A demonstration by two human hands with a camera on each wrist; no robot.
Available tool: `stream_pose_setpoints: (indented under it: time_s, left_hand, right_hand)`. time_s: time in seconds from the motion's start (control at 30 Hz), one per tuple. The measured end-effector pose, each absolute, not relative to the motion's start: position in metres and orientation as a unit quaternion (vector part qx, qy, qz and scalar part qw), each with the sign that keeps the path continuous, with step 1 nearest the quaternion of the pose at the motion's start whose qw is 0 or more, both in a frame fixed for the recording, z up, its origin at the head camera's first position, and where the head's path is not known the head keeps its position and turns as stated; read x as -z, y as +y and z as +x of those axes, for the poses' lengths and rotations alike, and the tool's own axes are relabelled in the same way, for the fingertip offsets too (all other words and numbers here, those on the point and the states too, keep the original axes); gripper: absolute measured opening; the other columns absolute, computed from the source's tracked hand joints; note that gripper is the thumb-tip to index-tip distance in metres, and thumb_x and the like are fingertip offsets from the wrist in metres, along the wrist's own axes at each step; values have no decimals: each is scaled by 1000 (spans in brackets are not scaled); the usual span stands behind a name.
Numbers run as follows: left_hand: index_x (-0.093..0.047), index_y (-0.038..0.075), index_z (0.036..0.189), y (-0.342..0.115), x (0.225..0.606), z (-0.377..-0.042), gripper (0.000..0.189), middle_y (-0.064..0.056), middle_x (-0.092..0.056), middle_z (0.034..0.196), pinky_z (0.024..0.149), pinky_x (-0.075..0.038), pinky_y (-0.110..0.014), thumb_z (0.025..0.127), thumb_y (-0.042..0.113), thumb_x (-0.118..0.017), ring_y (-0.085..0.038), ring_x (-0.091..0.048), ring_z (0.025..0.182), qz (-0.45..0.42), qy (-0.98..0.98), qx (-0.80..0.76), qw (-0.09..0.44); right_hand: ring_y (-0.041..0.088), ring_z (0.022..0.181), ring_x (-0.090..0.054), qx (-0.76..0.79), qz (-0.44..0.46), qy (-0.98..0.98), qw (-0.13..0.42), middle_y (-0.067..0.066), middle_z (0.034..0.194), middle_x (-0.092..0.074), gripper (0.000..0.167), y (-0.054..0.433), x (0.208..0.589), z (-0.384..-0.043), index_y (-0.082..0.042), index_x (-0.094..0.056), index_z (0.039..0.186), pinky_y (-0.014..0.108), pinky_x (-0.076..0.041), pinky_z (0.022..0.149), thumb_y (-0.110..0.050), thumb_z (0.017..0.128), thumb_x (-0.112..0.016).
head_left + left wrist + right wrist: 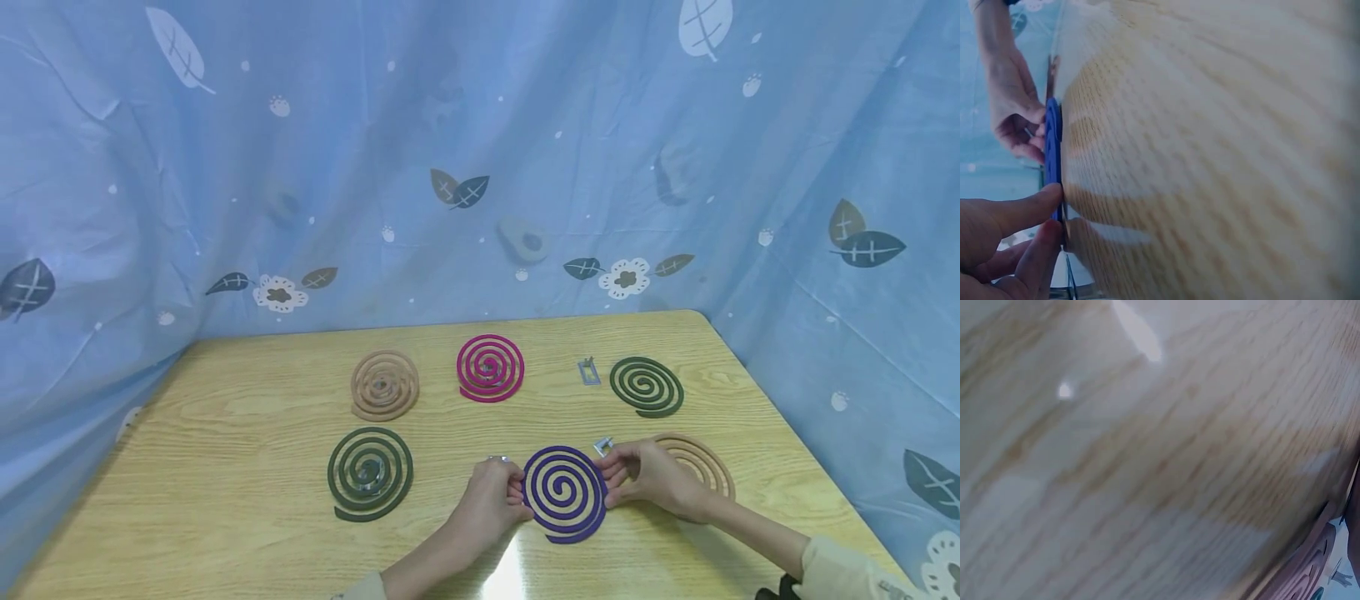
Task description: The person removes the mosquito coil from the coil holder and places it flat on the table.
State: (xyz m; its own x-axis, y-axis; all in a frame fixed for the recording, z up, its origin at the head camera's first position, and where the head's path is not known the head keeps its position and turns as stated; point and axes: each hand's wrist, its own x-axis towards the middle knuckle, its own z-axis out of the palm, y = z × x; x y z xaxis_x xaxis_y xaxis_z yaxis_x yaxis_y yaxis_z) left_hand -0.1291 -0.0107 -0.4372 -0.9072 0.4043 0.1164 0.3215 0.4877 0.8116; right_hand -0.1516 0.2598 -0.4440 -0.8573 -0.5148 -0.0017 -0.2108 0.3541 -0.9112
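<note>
A purple mosquito coil (562, 493) is held level between both hands, near the front of the table. My left hand (489, 502) pinches its left rim; in the left wrist view the thumb and a finger (1040, 203) close on the coil's (1052, 150) thin edge. On the opposite rim, my right hand (660, 481) grips with curled fingers. Part of a tan coil (701, 462) shows behind the right hand and forearm. Small metal stands (603, 447) lie close to both hands, the left one (497, 457) mostly hidden. In the right wrist view, a brownish-pink coil (1300, 575) appears at the corner.
Farther back sit a magenta coil (491, 368), another tan coil (385, 385) and a dark green coil (647, 387). A second green coil (370, 474) lies at left over a metal stand. One bare stand (588, 372) is at the back. Blue curtain (480, 167) encloses the table.
</note>
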Motion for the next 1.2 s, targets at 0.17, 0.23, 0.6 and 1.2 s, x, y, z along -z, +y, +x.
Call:
stream_pose_setpoints:
  time_s: [0.17,0.23,0.6,1.2]
  left_hand:
    - [-68,-8,85,-9,435,-128,30,1,-57,71,61,-51,-13,60,-9,-84,-4,-49,68,205,871,-444,50]
    - [-68,-7,85,-9,435,-128,30,2,-56,71,60,-50,-13,60,-7,-84,-5,-48,68,205,875,-435,46]
    - [-66,1,77,-7,431,-125,22,4,-48,68,57,-45,-13,64,-4,-83,-4,-41,66,209,897,-387,49]
    - [-65,2,78,-6,428,-124,18,4,-47,68,54,-42,-13,69,-1,-80,-4,-39,64,222,906,-358,37]
  right_hand:
    - [10,75,-66,504,-232,821,137,12,87,-70,41,260,443,-152,10,-64,100,25,-58,70,-7,69,-83]
    - [10,75,-66,499,-235,823,133,12,88,-70,40,260,443,-153,10,-64,100,25,-58,71,-7,69,-83]
    - [10,76,-65,483,-250,831,117,8,87,-70,41,262,440,-151,9,-65,100,24,-57,71,-12,69,-83]
    - [10,76,-66,482,-206,841,137,6,87,-70,44,263,438,-150,6,-65,103,22,-56,74,-14,68,-85]
